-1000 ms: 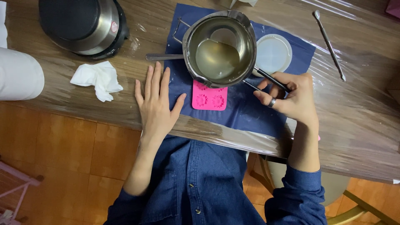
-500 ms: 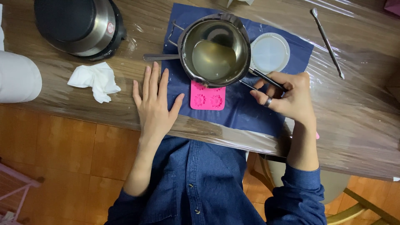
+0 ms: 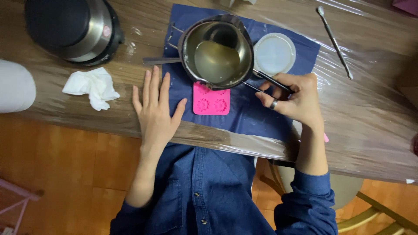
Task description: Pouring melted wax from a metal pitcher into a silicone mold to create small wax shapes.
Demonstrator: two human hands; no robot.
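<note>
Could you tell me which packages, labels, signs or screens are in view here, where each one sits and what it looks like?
Small round label: on the steel side of the black-topped appliance at the table's far left; reddish with pale marks, too small to make out.
No packages, signs or screens show elsewhere on the table.

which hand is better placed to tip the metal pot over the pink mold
The right hand: its fingers already grip the metal pot's handle, pot above the pink mold. The left hand lies flat on the table, beside the mold.
</note>
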